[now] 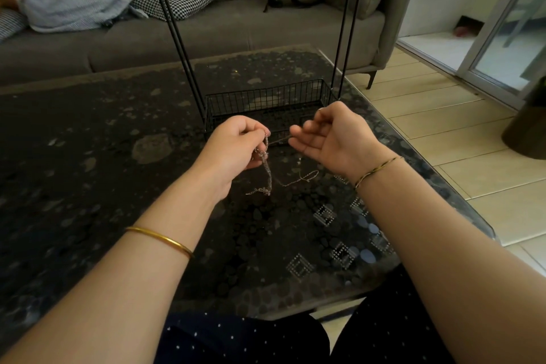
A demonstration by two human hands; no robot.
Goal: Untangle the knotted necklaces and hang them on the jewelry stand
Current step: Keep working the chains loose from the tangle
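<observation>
The knotted necklaces [266, 170] are pinched above the table [88, 133] by the left hand [233, 146], the curled right hand's [335, 134] hold cannot be told, and nothing is seen hung on the far jewelry stand [267, 99].

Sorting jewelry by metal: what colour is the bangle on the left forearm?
The bangle is plain gold, clearest in the head view.

Both bare forearms extend forward from the lower corners and converge toward mid-frame. Left hand [236, 146]: back turned upward, fingers curled, fingertips pinching a knotted necklace chain [268, 174] that hangs below it. Right hand [331, 134]: level with the left and just beside it, palm turned inward, fingers loosely curled. Whether it grips a strand cannot be told.
</observation>
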